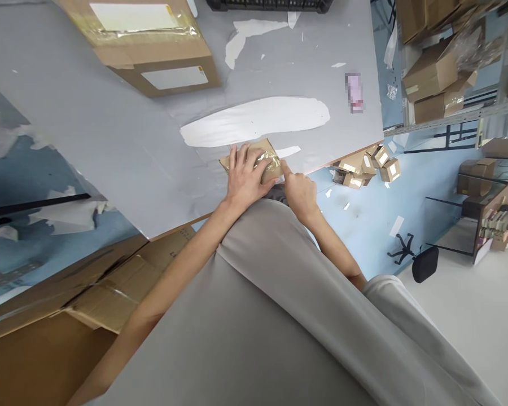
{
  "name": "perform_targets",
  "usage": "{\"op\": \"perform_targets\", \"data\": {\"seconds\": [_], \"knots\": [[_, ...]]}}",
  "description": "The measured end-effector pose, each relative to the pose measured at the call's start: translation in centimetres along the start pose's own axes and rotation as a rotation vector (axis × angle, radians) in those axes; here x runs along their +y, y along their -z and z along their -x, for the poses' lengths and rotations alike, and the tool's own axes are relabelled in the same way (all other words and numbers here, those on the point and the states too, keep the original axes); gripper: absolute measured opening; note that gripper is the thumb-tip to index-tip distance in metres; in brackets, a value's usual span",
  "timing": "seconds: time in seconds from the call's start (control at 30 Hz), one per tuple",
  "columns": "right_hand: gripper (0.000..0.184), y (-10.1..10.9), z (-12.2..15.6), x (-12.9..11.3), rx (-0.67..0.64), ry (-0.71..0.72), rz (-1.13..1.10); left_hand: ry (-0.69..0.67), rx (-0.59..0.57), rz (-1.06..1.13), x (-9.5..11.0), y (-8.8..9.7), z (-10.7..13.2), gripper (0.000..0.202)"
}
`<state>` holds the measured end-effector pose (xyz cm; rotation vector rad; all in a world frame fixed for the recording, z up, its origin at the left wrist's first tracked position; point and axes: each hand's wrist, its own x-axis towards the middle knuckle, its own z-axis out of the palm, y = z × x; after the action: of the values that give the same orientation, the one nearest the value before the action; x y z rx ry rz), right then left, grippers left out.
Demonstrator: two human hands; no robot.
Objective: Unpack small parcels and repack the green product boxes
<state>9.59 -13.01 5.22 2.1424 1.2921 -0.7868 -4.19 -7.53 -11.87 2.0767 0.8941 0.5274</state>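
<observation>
A small, flattish cardboard box (272,168) with shiny clear tape across it lies at the near edge of the grey table (144,141). My left hand (248,177) holds it down, fingers spread over the top and thumb along the near side. Close against the box's right end is my right hand (300,192). Its index finger reaches to the corner while the other fingers are curled in; whatever they may hold is hidden. Just beyond the box lies a long white patch (254,121) on the table surface.
A large taped carton (173,53) with white labels stands at the back left. Beyond is a black crate (271,4). A blurred pink item (354,92) lies on the right. Small boxes (355,169) sit on the floor; an open carton (122,287) is at lower left.
</observation>
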Motion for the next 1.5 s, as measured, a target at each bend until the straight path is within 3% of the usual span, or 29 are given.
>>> {"op": "perform_targets", "data": {"seconds": [0.53,0.73,0.87,1.0,1.1,1.2,1.3,1.4,1.5], "knots": [[0.078,-1.0,-0.2,0.6,-0.013,-0.025,0.018,0.006,-0.091,-0.086,0.1,0.3,0.1,0.063],[0.076,-2.5,-0.4,1.6,-0.004,-0.008,-0.046,-0.005,-0.067,-0.024,-0.2,0.6,0.4,0.061],[0.07,-2.4,0.1,1.9,-0.017,-0.019,-0.133,-0.013,-0.059,0.009,-0.2,1.1,0.4,0.062],[0.066,-3.1,-1.0,3.5,0.134,-0.06,-0.348,-0.017,-0.053,-0.036,-1.0,2.0,1.0,0.063],[0.057,-5.2,-4.8,5.2,0.256,-0.05,-0.596,0.004,-0.047,-0.064,-2.4,3.1,2.4,0.074],[0.048,-8.1,-10.2,5.6,0.199,-0.017,-0.84,0.045,-0.037,-0.089,-4.1,4.7,5.0,0.084],[0.037,-10.4,-14.5,3.9,0.099,-0.025,-0.949,0.103,0.003,-0.121,-5.1,6.7,8.2,0.085],[0.034,-11.5,-15.8,1.0,0.028,0.035,-0.963,0.216,0.088,-0.151,-5.4,8.2,11.5,0.082],[0.044,-11.6,-14.8,-1.4,0.026,0.109,-0.832,0.337,0.246,-0.128,-5.1,8.8,14.1,0.077]]}}
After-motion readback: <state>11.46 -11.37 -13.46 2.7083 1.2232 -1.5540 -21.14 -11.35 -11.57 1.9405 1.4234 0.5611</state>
